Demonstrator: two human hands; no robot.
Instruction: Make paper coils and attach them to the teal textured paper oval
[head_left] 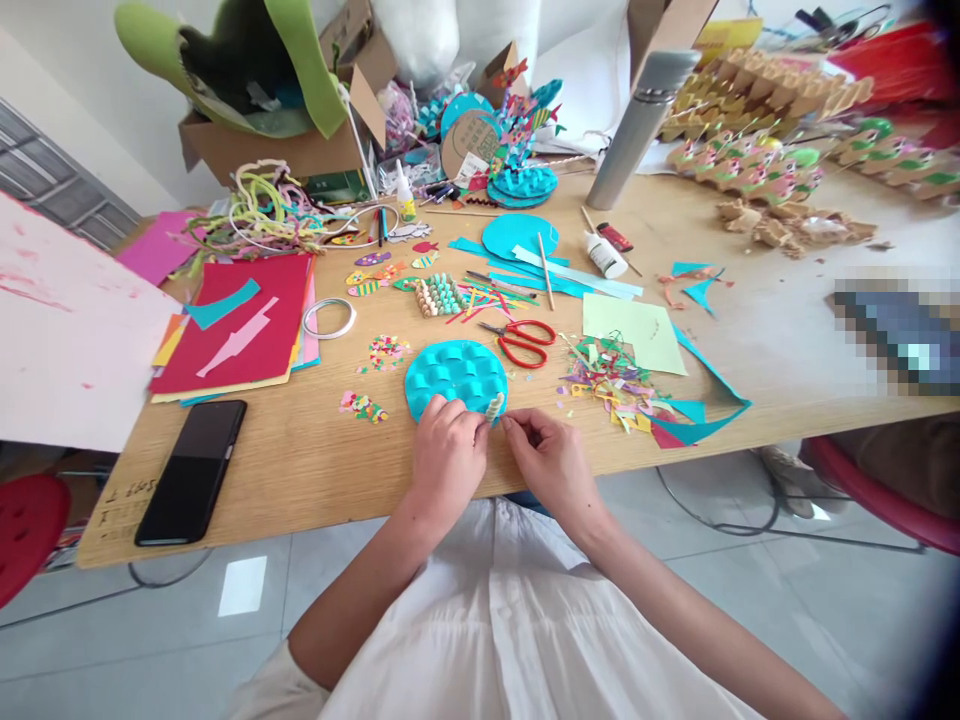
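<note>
A round blue paper disc with raised wavy strips lies near the table's front edge. Over its lower edge my left hand is closed, pinching a small pale ridged, coiled piece between thumb and finger. Just right of that piece, my right hand has its thumb and forefinger pressed together; whatever they hold is too small to make out. Red-handled scissors rest beyond my hands. Small piles of coloured paper dots sit left of the disc. Behind it stands a cluster of pale and green coils.
Paper scraps and a light green sheet lie to the right. Coloured sheets, a white ring and a black phone are at the left. A tall grey flask stands behind, near egg-carton crafts.
</note>
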